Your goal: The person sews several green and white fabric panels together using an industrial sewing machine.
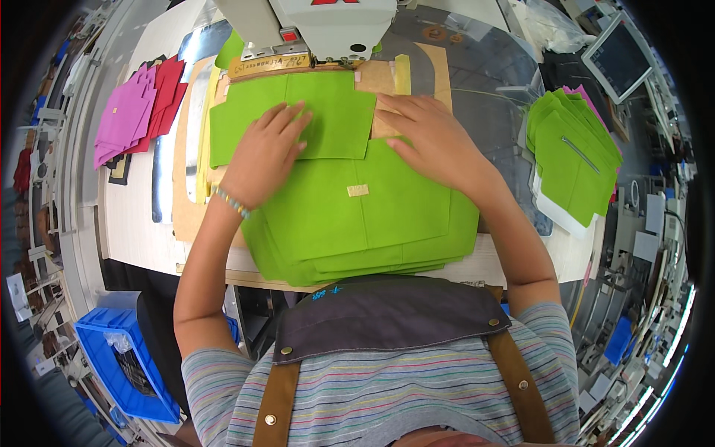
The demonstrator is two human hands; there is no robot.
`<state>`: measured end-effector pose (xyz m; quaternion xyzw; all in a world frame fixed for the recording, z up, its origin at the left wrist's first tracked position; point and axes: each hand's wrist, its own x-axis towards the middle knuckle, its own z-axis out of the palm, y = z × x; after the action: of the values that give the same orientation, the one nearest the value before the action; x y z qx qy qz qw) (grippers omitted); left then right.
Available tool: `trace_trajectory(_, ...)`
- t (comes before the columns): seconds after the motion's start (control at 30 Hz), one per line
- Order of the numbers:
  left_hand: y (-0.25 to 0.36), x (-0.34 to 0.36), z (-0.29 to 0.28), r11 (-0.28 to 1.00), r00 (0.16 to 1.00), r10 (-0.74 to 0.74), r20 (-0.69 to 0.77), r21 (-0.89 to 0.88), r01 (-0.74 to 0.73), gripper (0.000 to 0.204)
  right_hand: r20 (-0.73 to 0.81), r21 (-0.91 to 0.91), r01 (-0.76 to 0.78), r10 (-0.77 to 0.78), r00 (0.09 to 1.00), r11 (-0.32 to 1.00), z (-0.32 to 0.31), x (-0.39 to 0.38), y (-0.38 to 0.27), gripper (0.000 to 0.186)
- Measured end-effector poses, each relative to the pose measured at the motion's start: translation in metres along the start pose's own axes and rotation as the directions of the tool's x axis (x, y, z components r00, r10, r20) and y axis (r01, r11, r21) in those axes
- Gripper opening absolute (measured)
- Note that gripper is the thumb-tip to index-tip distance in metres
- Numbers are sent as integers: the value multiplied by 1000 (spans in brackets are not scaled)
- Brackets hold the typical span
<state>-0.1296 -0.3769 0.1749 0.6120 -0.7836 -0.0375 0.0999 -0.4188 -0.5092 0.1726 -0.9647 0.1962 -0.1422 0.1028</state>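
A bright green fabric panel [331,123] lies on a brown board [437,71] beneath the head of a white sewing machine [339,30]. My left hand [264,153] rests on this panel left of its middle, palm down with the fingers stretched out. At the panel's right edge my right hand [432,141] is open, its fingertips over the brown board and its thumb near the green fabric. Nearer to me sits a stack of larger green fabric pieces [328,223], partly under the panel, with a small pale yellow label [358,191] on top.
Magenta pieces [125,112] and red pieces [168,100] are piled at the table's left. On the right, more green pieces with a zipper-like slit [573,153] lie over a white support. A screen [618,56] stands behind them. A blue crate [123,365] is at lower left.
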Motion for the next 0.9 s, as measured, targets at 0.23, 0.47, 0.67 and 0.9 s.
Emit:
trace_trajectory(0.23, 50, -42, 1, 994, 997, 54, 52, -93, -49, 69, -107, 45, -111, 115, 988, 993, 30, -45, -10, 46)
trace_trajectory(0.47, 57, -53, 10, 991, 996, 56, 73, -128, -46, 70, -56, 228, -159, 176, 983, 961, 27, -60, -29, 43)
trace_trajectory(0.67, 67, -59, 20, 978, 987, 141, 71, -163, -128, 71, -103, 277, -204, 239, 965, 939, 14, -93, -29, 40)
trace_trajectory(0.9, 86, -57, 24, 942, 973, 207, 101, -289, -170, 74, -137, 364, -302, 371, 919, 881, 2, -129, -17, 36)
